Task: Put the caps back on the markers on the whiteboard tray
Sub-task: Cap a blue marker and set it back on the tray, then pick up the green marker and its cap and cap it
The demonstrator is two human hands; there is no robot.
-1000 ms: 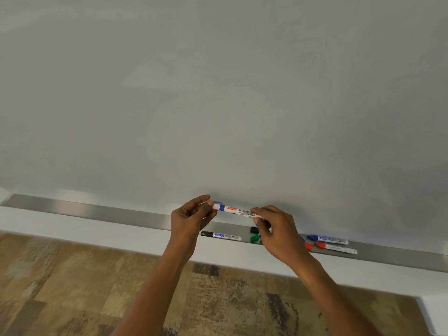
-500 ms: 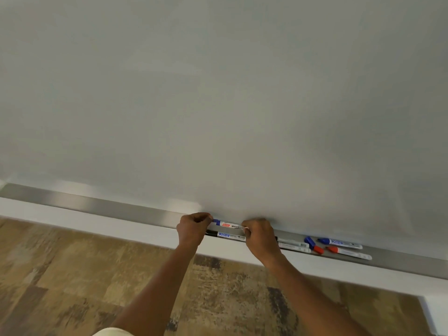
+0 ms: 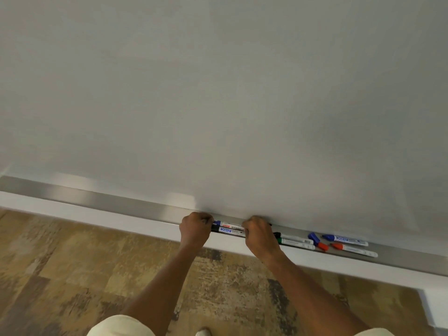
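Observation:
Both my hands rest on the metal whiteboard tray [image 3: 121, 202]. My left hand [image 3: 195, 229] and my right hand [image 3: 259, 235] each pinch one end of a white marker with a blue band [image 3: 229, 225], held level just above the tray. Right below it lies a black-capped marker [image 3: 228, 230]. To the right of my right hand lie two green-tipped markers [image 3: 295, 240], a loose blue cap [image 3: 314, 238], a loose red cap [image 3: 323, 246], a blue-capped marker [image 3: 345, 239] and a red-capped marker [image 3: 354, 249].
The blank whiteboard [image 3: 218, 93] fills the upper view. A white ledge [image 3: 97, 214] runs under the tray, and patterned brown carpet [image 3: 72, 275] lies below. The tray's left stretch holds nothing.
Both hands have lowered the blue-banded marker from in front of the board down to the tray, beside the black-capped marker. The view has tilted downward.

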